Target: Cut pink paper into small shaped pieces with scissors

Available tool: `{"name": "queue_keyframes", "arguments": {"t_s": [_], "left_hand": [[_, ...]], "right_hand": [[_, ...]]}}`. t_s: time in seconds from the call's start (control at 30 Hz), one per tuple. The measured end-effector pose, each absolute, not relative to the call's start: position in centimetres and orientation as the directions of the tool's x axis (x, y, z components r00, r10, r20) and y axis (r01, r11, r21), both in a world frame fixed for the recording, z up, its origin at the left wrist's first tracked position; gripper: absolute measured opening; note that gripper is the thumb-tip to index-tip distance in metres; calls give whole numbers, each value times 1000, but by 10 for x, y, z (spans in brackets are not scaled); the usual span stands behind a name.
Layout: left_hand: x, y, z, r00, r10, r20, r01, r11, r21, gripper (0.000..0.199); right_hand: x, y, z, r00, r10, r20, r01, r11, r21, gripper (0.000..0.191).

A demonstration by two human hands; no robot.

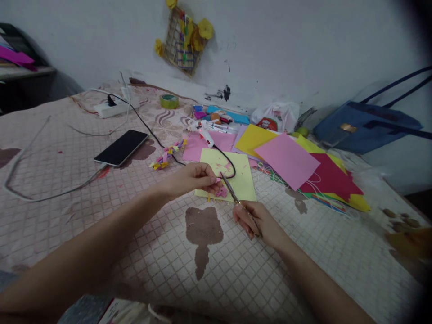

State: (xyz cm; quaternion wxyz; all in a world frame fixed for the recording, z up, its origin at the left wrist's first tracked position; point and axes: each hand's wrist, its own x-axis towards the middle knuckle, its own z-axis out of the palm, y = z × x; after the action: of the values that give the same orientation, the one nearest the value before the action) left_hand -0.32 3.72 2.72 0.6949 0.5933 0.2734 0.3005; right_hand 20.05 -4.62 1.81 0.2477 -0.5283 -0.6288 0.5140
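Observation:
My right hand (253, 220) is wrapped round the handles of a pair of scissors (231, 191), whose blades point up and to the left. The fingers of my left hand (195, 178) pinch a small piece of pink paper (218, 180) beside the blade tips. Below both hands' fingertips lies a pale yellow sheet (245, 182), with pink paper cuttings (221, 193) scattered on it. Behind it rests a white glue gun (205, 134), its black cord looping over the sheet. A strip of small coloured paper pieces (167, 156) lies to the left of the sheet.
A phone (121, 147) on a charging cable and a power strip (114, 108) are on the left. Green tape (169, 101) stands farther back. Coloured paper sheets (288, 159), white string and a blue bag (361, 126) occupy the right. A wall bounds the table's back.

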Motion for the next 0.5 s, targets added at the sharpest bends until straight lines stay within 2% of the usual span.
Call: {"name": "queue_keyframes", "arguments": {"t_s": [0.2,0.5], "left_hand": [[-3,37,28,671,741,-10,-93,98,991,13],[-3,37,28,678,734,-37,-79,123,989,13]], "right_hand": [[202,-48,17,-351,902,-253,400,-100,-911,39],[203,-47,18,-352,911,-214,473,-24,-881,41]]}}
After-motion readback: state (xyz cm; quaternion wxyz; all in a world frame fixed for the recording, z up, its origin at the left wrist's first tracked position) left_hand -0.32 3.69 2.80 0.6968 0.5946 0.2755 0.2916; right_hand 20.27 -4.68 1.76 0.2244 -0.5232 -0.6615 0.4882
